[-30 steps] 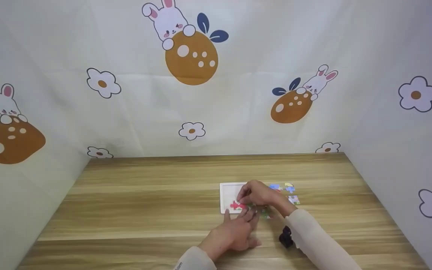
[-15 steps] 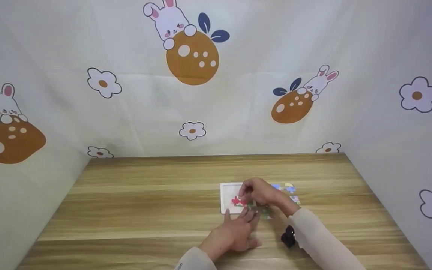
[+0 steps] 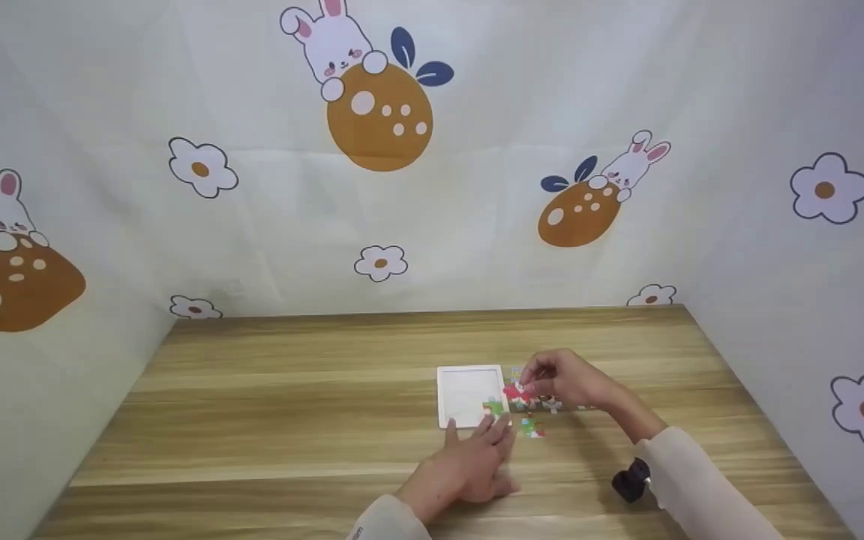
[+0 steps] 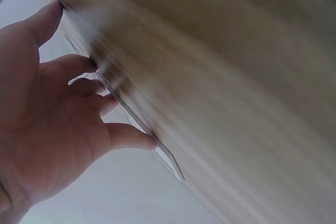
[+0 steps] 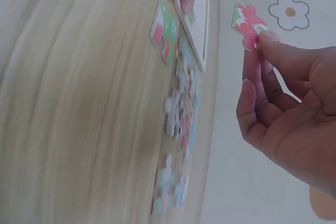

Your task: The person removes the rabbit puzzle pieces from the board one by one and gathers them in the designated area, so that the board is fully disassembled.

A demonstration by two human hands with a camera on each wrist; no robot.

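Note:
A white puzzle tray (image 3: 444, 401) lies on the wooden table. In its lower right corner sits a green puzzle piece (image 3: 493, 407), partly covered by fingers. My left hand (image 3: 466, 469) rests along the tray's front edge with its fingers spread; the left wrist view shows the fingertips touching that edge. Just right of the tray, my right hand (image 3: 571, 379) pinches a red and white puzzle piece (image 5: 243, 23) between thumb and fingers, lifted off the table. Below that hand lie loose puzzle pieces (image 5: 176, 111), some of them hidden from the head view.
One green and red piece (image 3: 533, 428) lies nearer the front, right of the left hand. A small black device (image 3: 631, 481) is at the right wrist. Patterned cloth walls (image 3: 432, 225) stand behind and at both sides of the table (image 3: 289, 420).
My right hand has lifted the red piece out of the tray and carried it right, over the loose pieces. The left hand has stayed at the tray's front edge.

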